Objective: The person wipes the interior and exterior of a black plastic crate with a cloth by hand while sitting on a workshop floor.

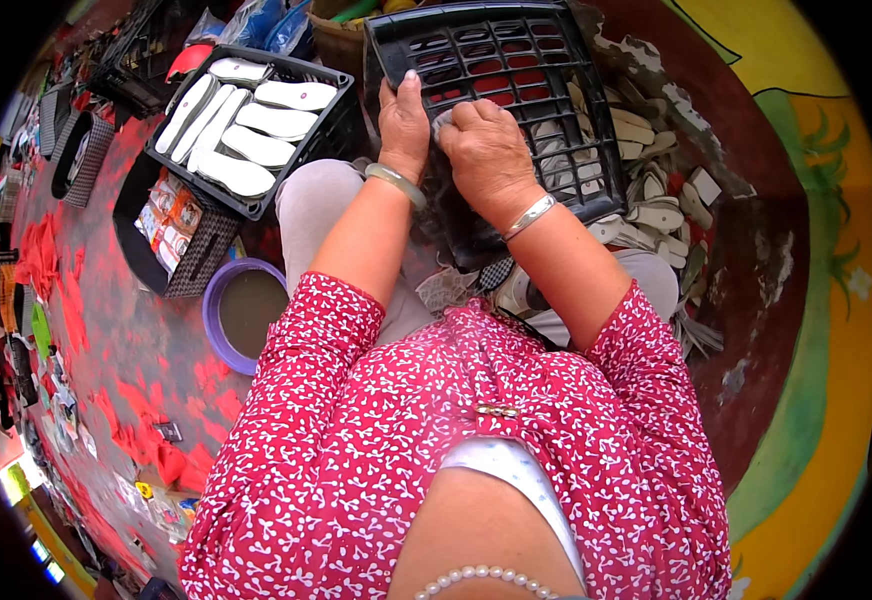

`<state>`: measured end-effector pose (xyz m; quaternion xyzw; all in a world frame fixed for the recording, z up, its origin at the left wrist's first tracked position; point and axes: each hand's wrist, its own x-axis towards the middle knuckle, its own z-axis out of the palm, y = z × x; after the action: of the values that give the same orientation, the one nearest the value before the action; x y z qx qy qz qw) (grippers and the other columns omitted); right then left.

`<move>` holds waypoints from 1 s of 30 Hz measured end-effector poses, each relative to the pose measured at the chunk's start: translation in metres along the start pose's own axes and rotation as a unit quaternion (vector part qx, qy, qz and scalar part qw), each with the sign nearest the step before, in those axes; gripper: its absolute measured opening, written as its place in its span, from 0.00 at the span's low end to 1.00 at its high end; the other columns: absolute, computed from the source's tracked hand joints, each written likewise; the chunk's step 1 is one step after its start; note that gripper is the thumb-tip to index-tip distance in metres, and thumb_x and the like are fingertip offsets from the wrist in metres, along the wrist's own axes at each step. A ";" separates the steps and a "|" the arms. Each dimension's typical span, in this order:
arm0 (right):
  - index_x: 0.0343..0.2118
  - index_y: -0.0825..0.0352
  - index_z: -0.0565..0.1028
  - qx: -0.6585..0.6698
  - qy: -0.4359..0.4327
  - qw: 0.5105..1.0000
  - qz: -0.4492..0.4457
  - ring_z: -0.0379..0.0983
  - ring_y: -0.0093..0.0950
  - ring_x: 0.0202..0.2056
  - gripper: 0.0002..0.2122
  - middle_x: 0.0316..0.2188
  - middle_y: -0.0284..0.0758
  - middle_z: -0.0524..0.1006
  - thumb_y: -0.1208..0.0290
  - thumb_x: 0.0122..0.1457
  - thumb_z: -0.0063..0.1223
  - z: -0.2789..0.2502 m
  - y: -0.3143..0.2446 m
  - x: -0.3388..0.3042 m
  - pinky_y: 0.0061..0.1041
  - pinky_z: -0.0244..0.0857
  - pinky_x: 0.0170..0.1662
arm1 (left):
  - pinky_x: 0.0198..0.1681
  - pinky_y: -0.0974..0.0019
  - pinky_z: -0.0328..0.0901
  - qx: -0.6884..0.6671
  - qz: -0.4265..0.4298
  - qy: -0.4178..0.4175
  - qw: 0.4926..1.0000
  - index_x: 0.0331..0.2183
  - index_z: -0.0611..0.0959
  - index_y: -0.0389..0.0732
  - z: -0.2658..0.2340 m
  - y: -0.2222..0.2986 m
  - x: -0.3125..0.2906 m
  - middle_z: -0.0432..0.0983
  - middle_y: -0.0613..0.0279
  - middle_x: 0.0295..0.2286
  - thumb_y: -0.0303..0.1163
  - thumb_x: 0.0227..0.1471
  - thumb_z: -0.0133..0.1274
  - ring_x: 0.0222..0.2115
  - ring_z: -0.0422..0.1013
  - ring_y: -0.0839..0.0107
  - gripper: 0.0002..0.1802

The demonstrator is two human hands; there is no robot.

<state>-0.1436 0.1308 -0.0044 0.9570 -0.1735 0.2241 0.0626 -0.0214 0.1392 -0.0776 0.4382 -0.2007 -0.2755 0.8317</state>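
Left hand (pixel 404 130) is gripping black grid crate (pixel 531 95) by its left edge; crate is standing just past the lap. Right hand (pixel 488 155) is curling tight around a small pale wad (pixel 443 122) at that same edge; can't tell what the wad is. Loose pale soles (pixel 656 215) are piling up along the crate's right edge. Left side: black tray (pixel 306 147) is holding white soles (pixel 256 150) up to its rim; woven basket (pixel 206 248) is sitting by the tray's near corner; purple basin (pixel 214 310) is holding murky liquid.
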 end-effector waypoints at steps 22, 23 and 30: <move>0.39 0.61 0.77 -0.015 0.081 0.994 0.076 0.68 0.33 0.46 0.16 0.43 0.33 0.74 0.81 0.46 0.49 -0.001 0.114 -0.066 0.31 0.60 0.48 | 0.44 0.71 0.59 0.014 0.019 -0.048 0.999 0.45 0.69 0.37 -0.004 -0.004 0.001 0.69 0.64 0.37 0.35 0.55 0.46 0.36 0.64 0.75 0.17; 0.37 0.60 0.77 -0.023 0.079 0.992 0.098 0.68 0.34 0.46 0.15 0.43 0.33 0.74 0.81 0.45 0.49 -0.002 0.122 -0.065 0.32 0.60 0.48 | 0.44 0.71 0.59 -0.005 0.013 -0.043 0.999 0.44 0.69 0.37 -0.004 -0.005 0.002 0.69 0.64 0.37 0.35 0.55 0.46 0.36 0.64 0.75 0.17; 0.40 0.60 0.77 0.053 0.184 0.955 0.226 0.69 0.38 0.45 0.20 0.42 0.38 0.75 0.84 0.44 0.44 0.026 0.134 -0.036 0.30 0.63 0.50 | 0.45 0.71 0.59 0.055 0.050 -0.037 0.997 0.45 0.68 0.39 -0.003 -0.011 0.001 0.69 0.65 0.37 0.33 0.52 0.52 0.37 0.65 0.75 0.20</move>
<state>-0.2117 0.0115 -0.0384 0.8368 -0.3591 0.4131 -0.0099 -0.0222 0.1355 -0.0879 0.4618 -0.2678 -0.2384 0.8113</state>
